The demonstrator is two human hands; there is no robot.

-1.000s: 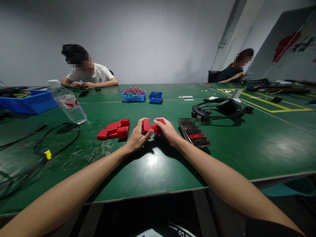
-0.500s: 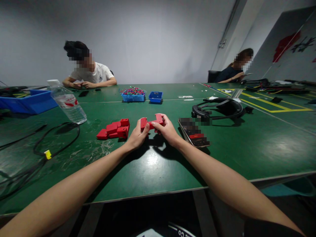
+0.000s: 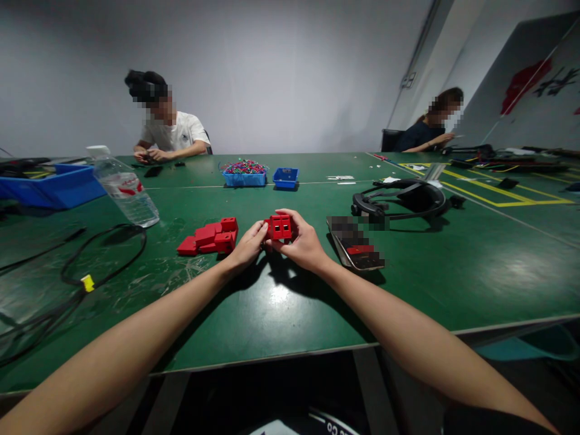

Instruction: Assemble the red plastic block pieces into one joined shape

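Note:
A red plastic block (image 3: 281, 228) with two square openings facing me is held above the green table (image 3: 290, 320). My left hand (image 3: 248, 244) pinches its left end between thumb and fingers. Around its right side wraps my right hand (image 3: 304, 241), with fingers over the top and the thumb below. Parts of the block are hidden by the fingers. Left of my hands, several similar red blocks (image 3: 211, 235) lie in a cluster on the table. A phone (image 3: 356, 244) lies just right of my right hand.
A tilted water bottle (image 3: 129, 193), a black cable (image 3: 142, 248) and a large blue bin (image 3: 58, 187) are at left. Beyond my hands stand a blue tray of colourful small parts (image 3: 244, 178) and a small blue bin (image 3: 285, 178). A black headset (image 3: 401, 202) sits at right. Two people sit across.
Both hands have turned the red block, so its side with two openings now faces me. The hands have come closer together. The person across at left has shifted slightly right.

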